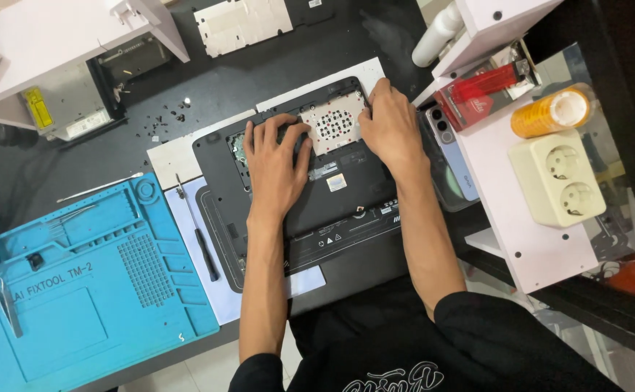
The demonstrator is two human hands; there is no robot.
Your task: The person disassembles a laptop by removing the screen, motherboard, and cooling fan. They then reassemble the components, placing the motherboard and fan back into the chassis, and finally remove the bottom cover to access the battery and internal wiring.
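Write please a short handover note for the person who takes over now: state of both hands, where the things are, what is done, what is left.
Left hand: flat, fingers spread, on the open underside of the black laptop, beside the perforated metal plate.
Right hand: fingertips pressing the plate's right edge.
Things: screwdriver lies left of the laptop on white paper; loose screws on the desk above; blue repair mat far left.
Done: bottom cover off.
Left: the plate is still in its bay, apparently.

A black laptop (310,196) is lying upside down on white sheets on the table, its bottom cover off. A silvery perforated metal drive (334,125) is sitting in its bay toward twelve o'clock, and small labels are showing near the middle.
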